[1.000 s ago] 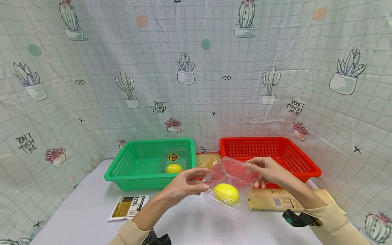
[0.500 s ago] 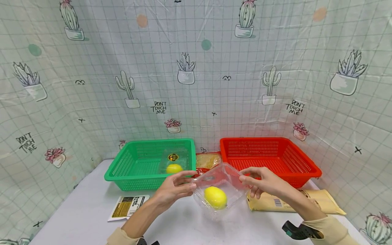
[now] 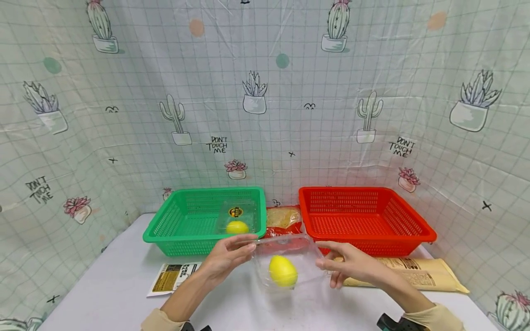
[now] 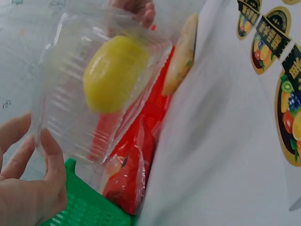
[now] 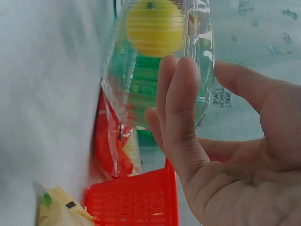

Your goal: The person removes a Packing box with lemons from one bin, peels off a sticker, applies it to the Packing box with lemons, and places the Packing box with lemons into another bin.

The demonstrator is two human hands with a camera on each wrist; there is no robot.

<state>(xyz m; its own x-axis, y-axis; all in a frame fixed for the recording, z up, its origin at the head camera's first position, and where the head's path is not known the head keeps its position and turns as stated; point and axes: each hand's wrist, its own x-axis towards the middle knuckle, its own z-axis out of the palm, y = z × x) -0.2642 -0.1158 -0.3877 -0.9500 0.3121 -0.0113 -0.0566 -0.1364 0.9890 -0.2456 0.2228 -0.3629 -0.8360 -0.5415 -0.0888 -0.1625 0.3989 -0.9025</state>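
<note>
A clear plastic box (image 3: 305, 268) with a yellow lemon (image 3: 283, 271) in it is held above the white table. My left hand (image 3: 227, 256) pinches its left edge between thumb and fingers, plainly seen in the left wrist view. At the opposite edge, my right hand (image 3: 352, 264) grips the box, its thumb on one side and its fingers (image 5: 181, 101) on the other. In the right wrist view the lemon (image 5: 155, 28) shows through the ribbed plastic. The green basket (image 3: 182, 238) holds another clear box (image 3: 225, 211) with a black-and-gold label and a lemon.
A red basket (image 3: 368, 241) stands at the back right. Between the baskets lies a red-and-clear food packet (image 3: 283, 218). A flat gold-and-white packet (image 3: 171, 278) lies at left, a long beige packet (image 3: 418, 274) at right. Fruit-print labels (image 4: 294, 110) lie on the white surface.
Both hands have carried the box left and lower, toward the table. It has turned from tilted to nearly level, and the lemon in it has shifted left.
</note>
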